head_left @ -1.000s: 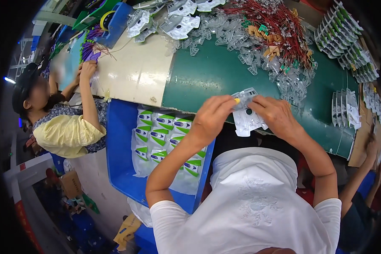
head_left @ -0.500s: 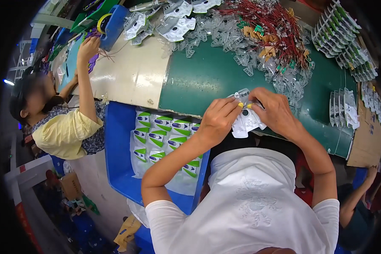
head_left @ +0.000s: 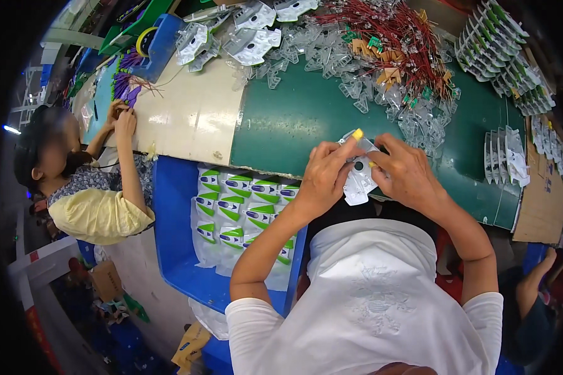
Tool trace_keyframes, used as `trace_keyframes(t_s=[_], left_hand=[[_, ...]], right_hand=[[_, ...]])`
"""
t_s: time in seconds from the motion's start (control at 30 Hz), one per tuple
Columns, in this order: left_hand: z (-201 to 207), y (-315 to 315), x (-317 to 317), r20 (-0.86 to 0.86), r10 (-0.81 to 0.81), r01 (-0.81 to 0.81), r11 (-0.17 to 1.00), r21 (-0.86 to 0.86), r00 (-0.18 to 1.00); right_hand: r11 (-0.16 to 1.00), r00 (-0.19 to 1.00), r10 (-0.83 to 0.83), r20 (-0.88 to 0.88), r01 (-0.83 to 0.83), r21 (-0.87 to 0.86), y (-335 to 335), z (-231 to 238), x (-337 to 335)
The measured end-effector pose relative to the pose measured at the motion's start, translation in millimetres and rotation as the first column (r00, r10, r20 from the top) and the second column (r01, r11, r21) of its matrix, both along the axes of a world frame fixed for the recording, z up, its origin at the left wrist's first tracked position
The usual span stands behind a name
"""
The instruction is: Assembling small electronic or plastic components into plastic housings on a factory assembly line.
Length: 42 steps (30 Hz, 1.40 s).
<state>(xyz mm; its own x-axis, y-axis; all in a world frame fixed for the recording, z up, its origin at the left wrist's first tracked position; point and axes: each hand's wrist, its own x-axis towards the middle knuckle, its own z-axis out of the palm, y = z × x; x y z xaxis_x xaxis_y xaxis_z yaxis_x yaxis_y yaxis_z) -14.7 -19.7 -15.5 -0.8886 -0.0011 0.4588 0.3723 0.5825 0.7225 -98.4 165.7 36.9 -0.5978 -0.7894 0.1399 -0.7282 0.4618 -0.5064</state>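
At the front edge of the green table, a white plastic housing (head_left: 358, 186) with a dark round hole is tilted between my two hands. My left hand (head_left: 324, 176) grips its left side with the thumb, while the index finger, capped in a yellow finger cot, reaches over the top. From the other side my right hand (head_left: 411, 174) closes on the housing, fingers bent and a second yellow cot showing at its upper right. A clear part appears at the housing's top, partly covered by my fingers.
Clear plastic parts (head_left: 322, 56) and red wires (head_left: 400, 37) are heaped at the back. White housings (head_left: 253, 45) lie behind left; stacked ones (head_left: 491, 40) stand right. A blue bin (head_left: 174, 234) holds green-and-white pieces. A co-worker (head_left: 100, 206) works at the left.
My left index finger has lifted and now points over the housing's top. The housing has shifted slightly left and turned. At the left, the co-worker's raised hand has come down to the table.
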Motion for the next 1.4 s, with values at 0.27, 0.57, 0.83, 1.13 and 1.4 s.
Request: trace_keyframes(t_s=[0.27,0.57,0.83,1.13,1.4], left_hand=[[12.0,-5.8,1.0,0.146,-0.095,0.116,0.983,-0.143,0.985],[7.9,1.5,3.5,0.114,-0.051,0.062,0.993,-0.096,0.992],[2.3,-5.0,2.9,0.106,-0.076,0.076,0.997,0.003,0.991],[8.4,-4.2,5.9,0.104,0.001,-0.003,1.0,0.024,0.995],[26.2,11.7,-7.3,0.13,0.038,-0.048,0.996,0.078,0.991]], right_hand=[[0.964,0.722,0.152,0.674,0.042,-0.263,17.1,29.7,-11.7],[0.964,0.994,0.072,-0.085,-0.091,-0.249,17.2,-7.9,36.0],[0.922,0.995,-0.082,0.058,0.097,-0.375,30.2,-0.9,25.5],[0.88,0.881,-0.214,0.423,0.361,-0.308,41.1,-32.4,31.5],[0.515,0.695,-0.647,0.315,0.702,-0.491,168.1,29.9,20.6]])
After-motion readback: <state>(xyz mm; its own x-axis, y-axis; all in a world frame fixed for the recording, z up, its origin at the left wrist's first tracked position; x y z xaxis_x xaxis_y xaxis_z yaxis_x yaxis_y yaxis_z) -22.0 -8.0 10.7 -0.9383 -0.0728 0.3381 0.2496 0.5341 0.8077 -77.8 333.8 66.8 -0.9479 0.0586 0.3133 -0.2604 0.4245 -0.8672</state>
